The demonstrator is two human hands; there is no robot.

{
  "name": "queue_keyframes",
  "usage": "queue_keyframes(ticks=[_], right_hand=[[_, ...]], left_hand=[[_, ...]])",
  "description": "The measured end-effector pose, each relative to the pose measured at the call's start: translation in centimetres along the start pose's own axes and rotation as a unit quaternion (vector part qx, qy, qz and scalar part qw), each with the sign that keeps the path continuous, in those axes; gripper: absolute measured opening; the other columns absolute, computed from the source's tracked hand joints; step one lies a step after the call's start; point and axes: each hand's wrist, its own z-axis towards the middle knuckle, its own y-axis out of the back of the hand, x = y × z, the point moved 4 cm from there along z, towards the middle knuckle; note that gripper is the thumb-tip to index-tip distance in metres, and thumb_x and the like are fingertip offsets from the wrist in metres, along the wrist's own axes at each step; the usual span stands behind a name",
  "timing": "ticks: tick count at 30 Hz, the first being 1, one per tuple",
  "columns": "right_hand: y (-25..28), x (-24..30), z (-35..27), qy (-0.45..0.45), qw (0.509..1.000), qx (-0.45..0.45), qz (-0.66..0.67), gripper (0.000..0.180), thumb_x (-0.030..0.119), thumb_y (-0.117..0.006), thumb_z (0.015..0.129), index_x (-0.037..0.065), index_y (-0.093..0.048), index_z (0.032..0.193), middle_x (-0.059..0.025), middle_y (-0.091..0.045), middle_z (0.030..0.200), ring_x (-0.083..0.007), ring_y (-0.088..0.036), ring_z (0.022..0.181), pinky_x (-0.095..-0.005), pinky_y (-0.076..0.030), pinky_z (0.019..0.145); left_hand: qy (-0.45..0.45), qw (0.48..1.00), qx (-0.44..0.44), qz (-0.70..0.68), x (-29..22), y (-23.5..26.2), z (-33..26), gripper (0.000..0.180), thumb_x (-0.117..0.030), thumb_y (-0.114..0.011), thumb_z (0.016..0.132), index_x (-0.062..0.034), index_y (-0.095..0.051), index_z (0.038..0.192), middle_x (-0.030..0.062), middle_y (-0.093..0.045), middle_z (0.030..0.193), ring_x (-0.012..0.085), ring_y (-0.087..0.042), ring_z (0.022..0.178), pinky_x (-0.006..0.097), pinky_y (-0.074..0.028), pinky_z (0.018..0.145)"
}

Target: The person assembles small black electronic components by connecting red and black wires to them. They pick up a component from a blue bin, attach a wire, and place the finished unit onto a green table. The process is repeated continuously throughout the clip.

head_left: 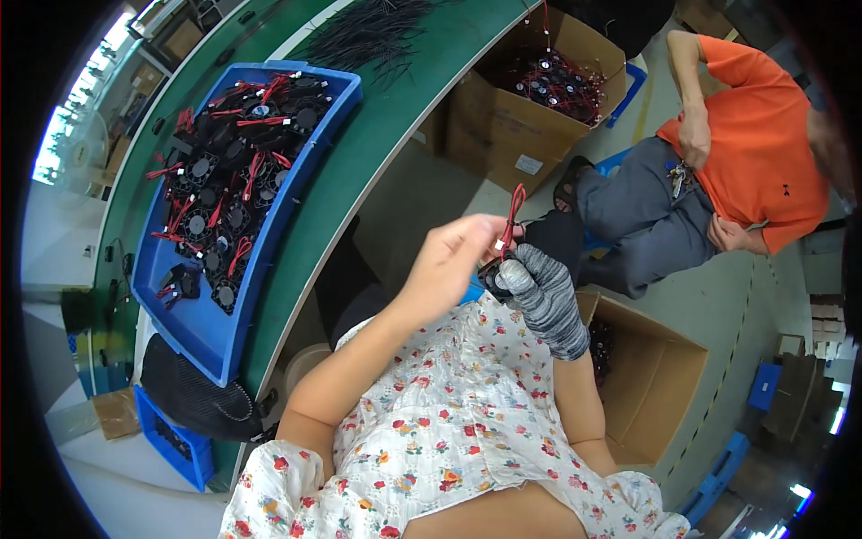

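My left hand (449, 268) is bare, its fingertips pinched on the looped red-and-black cable (514, 216) of a small black cooling fan. A white plug shows by those fingertips. My right hand (542, 296) wears a grey knitted glove and is closed around the small black fan (490, 273), which the glove partly hides. Both hands are close together in front of my body, over my lap and off the bench. The cable stands up in a loop above the glove.
Left, a blue tray (235, 340) of similar fans sits on the green bench (314, 247); black ties (373, 36) lie beyond. Cardboard boxes stand far (485, 126) and at right (660, 386). A seated person in orange (759, 135) is at the right.
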Motion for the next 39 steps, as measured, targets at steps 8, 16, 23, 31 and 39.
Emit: queue_keyframes(ticks=[8,16,23,31,39], right_hand=[[0.5,-1.2,1.3,0.055,0.995,-0.072,0.048,0.071,0.017,-0.076,0.065,0.004,-0.039,0.124,-0.0035,-0.051,0.104,-0.0098,-0.048,0.087,-0.0253,-0.042,0.077],[1.3,0.9,2.9,0.095,0.991,0.053,-0.081,0.07,0.019,-0.077,0.062,0.007,-0.043,0.123,-0.0022,-0.051,0.108,-0.011,-0.048,0.09,-0.0259,-0.04,0.082],[1.5,1.0,2.4,0.069,0.997,-0.023,0.033,0.029,0.008,-0.066,0.073,0.005,-0.058,0.101,-0.0032,-0.059,0.089,-0.0089,-0.053,0.079,-0.0233,-0.044,0.073],[1.9,1.4,2.1,0.093,0.993,-0.064,0.048,0.012,0.002,-0.057,0.079,0.001,-0.06,0.09,-0.0043,-0.06,0.084,-0.01,-0.056,0.077,-0.0237,-0.046,0.07],[1.2,1.0,2.5,0.068,0.991,-0.104,0.055,0.021,0.018,-0.049,0.087,0.003,-0.057,0.1,-0.001,-0.058,0.076,-0.0071,-0.054,0.068,-0.0215,-0.045,0.063]], left_hand=[[0.073,0.997,0.006,-0.014,0.6,1.0,-1.2,0.018,-0.016,-0.05,0.087,-0.0004,-0.059,0.085,-0.0005,-0.058,0.078,0.0051,-0.053,0.07,0.021,-0.045,0.07],[0.188,0.982,0.022,-0.004,-0.2,0.7,-1.9,0.017,-0.012,-0.051,0.085,0.0011,-0.062,0.085,0.0029,-0.06,0.068,0.004,-0.054,0.059,0.017,-0.042,0.051],[0.126,0.984,0.116,0.055,-1.4,0.4,-1.8,0.018,-0.012,-0.051,0.085,0.0025,-0.062,0.084,0.0036,-0.059,0.064,0.0058,-0.053,0.054,0.019,-0.04,0.049],[0.123,0.987,0.106,-0.02,-0.6,-0.1,-2.0,0.018,-0.01,-0.047,0.087,0.0029,-0.06,0.09,0.0052,-0.059,0.064,0.0075,-0.055,0.059,0.019,-0.043,0.055],[0.092,0.994,0.041,0.032,-0.6,0.2,-2.5,0.016,-0.008,-0.049,0.085,0.0032,-0.061,0.087,0.0035,-0.058,0.063,0.005,-0.052,0.056,0.018,-0.04,0.05]])
